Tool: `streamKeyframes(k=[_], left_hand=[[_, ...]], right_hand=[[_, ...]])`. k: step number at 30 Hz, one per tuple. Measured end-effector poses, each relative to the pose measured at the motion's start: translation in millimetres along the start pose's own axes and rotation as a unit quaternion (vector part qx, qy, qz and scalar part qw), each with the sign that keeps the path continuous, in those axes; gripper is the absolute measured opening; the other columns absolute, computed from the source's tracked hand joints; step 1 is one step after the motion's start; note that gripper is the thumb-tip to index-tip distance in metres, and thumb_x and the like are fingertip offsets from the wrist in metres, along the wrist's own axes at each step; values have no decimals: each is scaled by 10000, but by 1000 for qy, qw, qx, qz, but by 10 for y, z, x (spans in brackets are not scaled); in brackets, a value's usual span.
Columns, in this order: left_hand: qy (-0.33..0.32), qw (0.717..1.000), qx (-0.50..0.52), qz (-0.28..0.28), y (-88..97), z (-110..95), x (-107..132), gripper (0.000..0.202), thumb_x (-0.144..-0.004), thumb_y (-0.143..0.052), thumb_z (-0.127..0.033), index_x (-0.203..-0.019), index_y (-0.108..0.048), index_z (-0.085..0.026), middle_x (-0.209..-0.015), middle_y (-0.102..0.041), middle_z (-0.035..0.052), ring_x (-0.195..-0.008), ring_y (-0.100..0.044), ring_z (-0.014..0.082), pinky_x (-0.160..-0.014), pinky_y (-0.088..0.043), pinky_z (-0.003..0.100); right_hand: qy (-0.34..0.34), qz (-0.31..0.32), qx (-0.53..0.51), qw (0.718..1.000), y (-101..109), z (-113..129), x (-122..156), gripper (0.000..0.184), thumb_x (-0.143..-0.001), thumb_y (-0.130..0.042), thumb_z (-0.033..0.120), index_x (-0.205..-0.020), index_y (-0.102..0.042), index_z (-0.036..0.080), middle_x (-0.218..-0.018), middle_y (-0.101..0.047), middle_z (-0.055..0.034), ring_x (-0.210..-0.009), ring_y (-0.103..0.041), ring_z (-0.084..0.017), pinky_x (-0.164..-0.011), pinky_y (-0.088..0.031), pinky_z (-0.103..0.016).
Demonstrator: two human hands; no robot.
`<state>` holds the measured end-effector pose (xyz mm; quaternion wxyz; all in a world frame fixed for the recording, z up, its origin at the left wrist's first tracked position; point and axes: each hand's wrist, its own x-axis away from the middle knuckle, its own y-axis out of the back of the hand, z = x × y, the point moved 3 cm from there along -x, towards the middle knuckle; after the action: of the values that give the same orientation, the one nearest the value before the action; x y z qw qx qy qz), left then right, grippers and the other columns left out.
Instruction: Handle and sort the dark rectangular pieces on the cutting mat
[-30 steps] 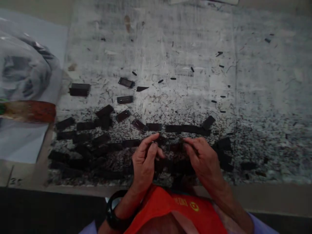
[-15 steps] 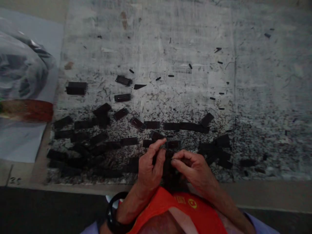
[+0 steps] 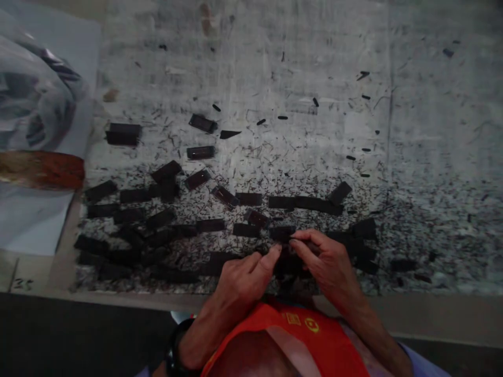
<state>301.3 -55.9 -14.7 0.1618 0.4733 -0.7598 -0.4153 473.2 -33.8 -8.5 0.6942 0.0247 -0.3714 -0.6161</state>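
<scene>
My left hand [image 3: 247,275] is low over the dark pieces near the table's front edge. Its fingers are curled and the index fingertip points towards a dark rectangular piece [image 3: 282,233]; what it grips, if anything, is hidden. Close on its right, my right hand [image 3: 328,262] is closed in a pinch, its fingertips at that piece's right end. Something dark and thin shows between those fingers, too dim to name. Below the fingertips lies a dark heap [image 3: 288,267] whose pieces blend together.
Several dark rectangular pieces [image 3: 129,196] lie in rows at left. Small dark slips [image 3: 282,118] and fine shavings litter the pale, stained sheet [image 3: 275,36]. A clear plastic bag [image 3: 35,99] rests on white paper at the far left, by a reddish-brown strip [image 3: 58,170].
My left hand has dropped lower and its raised fingers have come down and curled. My right hand has moved slightly up and right, still pinching. The view has shifted a little.
</scene>
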Motion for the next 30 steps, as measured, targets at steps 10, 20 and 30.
streamKeyframes(k=[10, 20, 30], left_hand=[[-13, 997, -48, 52, -7, 0, -13, 385, -911, -374, -88, -1290, -417, -142, -635, -540, -44, -501, -559, 88, -431, -385, 200], [-6, 996, -62, 67, -21, 2, -21, 433, -892, -392, -81, -1317, -387, -166, -655, -550, -46, -515, -569, 84, -426, -385, 205], [7, 994, -84, 63, -37, -12, -59, 403, -883, -400, -55, -1279, -418, -128, -653, -559, -42, -523, -587, 95, -407, -380, 228]], right_hand=[[80, 31, 48, 995, 58, 108, -91, 142, -831, -519, 241, -818, -657, 209, -801, -682, -12, -729, -629, -152, -684, -489, -241], [89, 73, 67, 991, 97, 95, -150, 153, -835, -507, 246, -816, -657, 226, -793, -679, -2, -719, -620, -148, -678, -478, -239], [84, 63, 71, 992, 82, 155, -186, 144, -822, -510, 212, -807, -653, 216, -764, -667, 6, -669, -611, -134, -619, -461, -223]])
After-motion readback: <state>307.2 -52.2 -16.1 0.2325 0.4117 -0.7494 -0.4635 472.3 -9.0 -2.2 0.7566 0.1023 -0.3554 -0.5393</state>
